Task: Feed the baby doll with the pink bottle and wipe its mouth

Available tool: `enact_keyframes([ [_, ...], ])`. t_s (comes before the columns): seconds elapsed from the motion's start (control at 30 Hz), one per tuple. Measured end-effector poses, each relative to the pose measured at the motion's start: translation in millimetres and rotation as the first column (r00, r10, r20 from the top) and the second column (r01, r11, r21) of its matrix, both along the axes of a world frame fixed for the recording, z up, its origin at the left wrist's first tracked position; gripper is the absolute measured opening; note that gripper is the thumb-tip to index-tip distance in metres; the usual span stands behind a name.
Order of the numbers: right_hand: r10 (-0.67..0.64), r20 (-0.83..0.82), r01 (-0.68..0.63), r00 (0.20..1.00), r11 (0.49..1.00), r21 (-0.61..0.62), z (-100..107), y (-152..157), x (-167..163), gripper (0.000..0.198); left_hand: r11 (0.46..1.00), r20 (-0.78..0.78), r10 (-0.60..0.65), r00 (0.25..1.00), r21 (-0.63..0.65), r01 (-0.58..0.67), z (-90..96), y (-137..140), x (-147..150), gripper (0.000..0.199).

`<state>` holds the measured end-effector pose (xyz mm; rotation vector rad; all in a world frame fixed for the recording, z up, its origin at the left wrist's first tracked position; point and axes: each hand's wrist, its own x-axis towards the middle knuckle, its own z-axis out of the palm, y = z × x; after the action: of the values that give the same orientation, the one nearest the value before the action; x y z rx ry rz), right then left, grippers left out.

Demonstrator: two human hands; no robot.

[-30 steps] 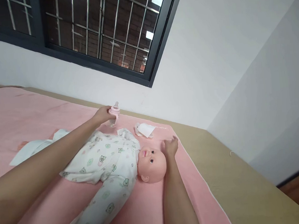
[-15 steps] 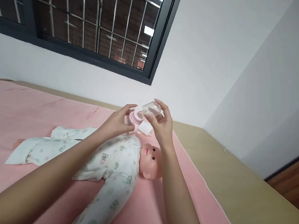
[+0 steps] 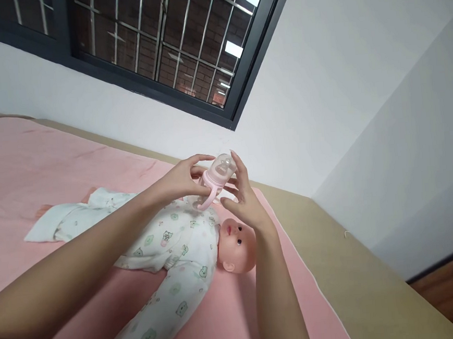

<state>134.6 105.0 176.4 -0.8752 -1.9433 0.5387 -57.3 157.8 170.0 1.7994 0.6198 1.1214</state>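
Note:
A baby bottle (image 3: pixel 215 179) with a pink collar and a pink side handle is held tilted above the doll, and a clear cap (image 3: pixel 223 165) now covers its teat. My left hand (image 3: pixel 190 177) grips the bottle's body between thumb and fingers. At the cap's right side is my right hand (image 3: pixel 241 192), fingers apart; the index fingertip is at the cap, while the thumb stands away from it. Below lies a doll (image 3: pixel 236 246) on its back in a white suit (image 3: pixel 177 241) printed with green animals.
A pink blanket (image 3: pixel 25 159) lies under the doll on a pale wooden surface (image 3: pixel 314 246). Beyond it rise a white wall (image 3: pixel 284 107) and a dark-framed window (image 3: pixel 158 96) with metal bars. Some brown wood (image 3: pixel 451 287) shows at lower right.
The clear cap has gone from beside the teat to sitting over it on the bottle. My right hand's grip on the cap has loosened. The view has shifted slightly.

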Motion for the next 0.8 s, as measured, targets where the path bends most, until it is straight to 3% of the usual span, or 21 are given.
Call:
enact_keyframes([
  [0.1, 0.030, -0.010, -0.030, 1.000, 0.998, -0.049, -2, 1, -2, 0.111, 1.000, 0.002, 0.016, 1.000, -0.024, -0.016, 3.2, -4, 0, 0.081],
  [0.2, 0.030, -0.065, -0.032, 0.997, 0.999, -0.037, -8, 5, -12, 0.120, 0.998, 0.003, 0.032, 0.999, -0.047, -0.031, 5.5, -8, 3, 0.084],
  [0.37, -0.019, -0.126, 0.022, 0.992, 0.999, 0.023, -13, 7, -21, 0.113, 0.998, 0.012, 0.009, 1.000, -0.065, -0.008, 4.9, -12, 8, 0.082],
  [0.53, -0.175, -0.204, 0.205, 0.963, 0.970, 0.133, -8, 18, 4, 0.107, 0.987, -0.062, 0.125, 0.990, 0.109, -0.118, 2.0, -18, 7, 0.078],
  [0.6, -0.293, -0.252, 0.339, 0.922, 0.926, 0.166, -10, 27, 26, 0.105, 0.970, -0.137, 0.155, 0.978, 0.210, -0.124, 3.4, -26, 6, 0.073],
  [0.67, -0.441, -0.262, 0.491, 0.858, 0.854, 0.171, -19, 37, 52, 0.101, 0.958, -0.251, 0.084, 0.964, 0.285, -0.010, 4.5, -39, 9, 0.062],
  [0.73, -0.638, -0.207, 0.670, 0.742, 0.723, 0.169, -37, 46, 79, 0.090, 0.921, -0.406, -0.057, 0.912, 0.331, 0.205, 1.4, -56, 16, 0.051],
  [0.8, -0.811, -0.112, 0.817, 0.574, 0.559, 0.141, -61, 51, 102, 0.083, 0.807, -0.576, -0.218, 0.788, 0.348, 0.477, -8.7, -73, 27, 0.046],
])
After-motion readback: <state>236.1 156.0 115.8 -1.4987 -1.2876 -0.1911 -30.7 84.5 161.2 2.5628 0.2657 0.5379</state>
